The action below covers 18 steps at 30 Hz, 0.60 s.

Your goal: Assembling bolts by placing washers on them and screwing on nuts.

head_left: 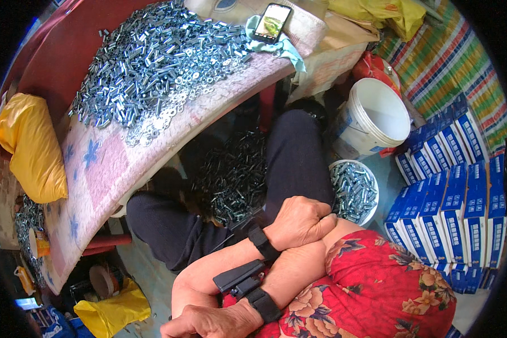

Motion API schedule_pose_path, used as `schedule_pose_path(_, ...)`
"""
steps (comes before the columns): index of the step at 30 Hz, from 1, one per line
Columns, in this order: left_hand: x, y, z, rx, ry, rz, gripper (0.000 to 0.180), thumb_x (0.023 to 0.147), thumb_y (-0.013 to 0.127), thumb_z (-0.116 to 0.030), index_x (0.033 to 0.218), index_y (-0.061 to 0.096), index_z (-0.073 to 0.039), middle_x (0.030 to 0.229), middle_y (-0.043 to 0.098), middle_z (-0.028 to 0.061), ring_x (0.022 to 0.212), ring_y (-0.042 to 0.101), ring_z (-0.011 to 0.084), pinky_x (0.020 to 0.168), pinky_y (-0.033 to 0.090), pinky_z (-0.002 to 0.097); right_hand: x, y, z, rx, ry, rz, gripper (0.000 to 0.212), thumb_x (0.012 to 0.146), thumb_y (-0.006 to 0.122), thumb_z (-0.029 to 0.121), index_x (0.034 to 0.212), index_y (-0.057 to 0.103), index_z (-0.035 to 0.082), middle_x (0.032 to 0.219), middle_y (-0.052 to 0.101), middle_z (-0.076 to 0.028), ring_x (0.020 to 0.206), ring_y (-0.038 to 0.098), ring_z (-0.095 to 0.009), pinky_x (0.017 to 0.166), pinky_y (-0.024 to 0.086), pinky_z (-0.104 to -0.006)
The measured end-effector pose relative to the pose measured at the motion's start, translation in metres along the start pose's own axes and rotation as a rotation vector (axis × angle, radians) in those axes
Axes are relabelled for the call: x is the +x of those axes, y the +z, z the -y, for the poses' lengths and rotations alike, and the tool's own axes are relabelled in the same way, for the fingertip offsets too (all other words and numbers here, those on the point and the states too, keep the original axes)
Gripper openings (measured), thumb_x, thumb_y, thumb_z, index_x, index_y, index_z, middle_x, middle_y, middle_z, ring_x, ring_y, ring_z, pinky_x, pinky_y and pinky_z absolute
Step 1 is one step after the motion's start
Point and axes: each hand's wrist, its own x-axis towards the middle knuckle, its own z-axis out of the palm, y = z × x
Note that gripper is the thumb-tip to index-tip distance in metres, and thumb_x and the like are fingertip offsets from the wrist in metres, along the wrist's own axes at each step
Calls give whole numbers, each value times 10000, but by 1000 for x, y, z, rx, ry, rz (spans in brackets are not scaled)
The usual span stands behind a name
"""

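My forearms are crossed in front of my red floral top, each wrist wearing a black strap with a dark device. Reaching across to the right, my left hand (299, 222) is closed with its fingers curled, and it rests on my bent right arm near the sleeve. My right hand (215, 322) lies low at the left, below my left elbow. Its fingers bend inward, and the lower edge cuts part of it off, so what they hold, if anything, is hidden. Nearest to my left hand is a white bucket (376, 194) of short metal tubes (353, 191).
A cloth-covered table (110, 155) bears a large heap of metal tubes (152, 53), washers (169, 104) and a phone (272, 23). More dark tubes (231, 174) lie between my legs. Blue-white boxes (456, 208) and a white bucket (372, 121) stand right; a yellow sack (31, 146) lies left.
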Motion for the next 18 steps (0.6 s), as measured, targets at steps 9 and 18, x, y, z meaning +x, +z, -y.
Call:
schedule_pose_path(9, 12, 12, 11, -42, 200, 61, 277, 822, 463, -233, 741, 484, 31, 734, 520, 188, 644, 524, 357, 550, 416, 417, 1, 2, 4, -23, -131, 1, 96, 850, 534, 81, 779, 546, 16, 637, 538, 10, 596, 480, -47, 523, 385, -213)
schedule_pose_path(18, 15, 20, 9, -388, 169, -65, 289, 806, 443, -241, 740, 507, 33, 724, 514, 214, 764, 506, 379, 663, 405, 456, 0, 4, 4, 23, -2, -4, 75, 830, 549, 69, 773, 542, 19, 601, 511, 14, 557, 446, -42, 484, 346, -221)
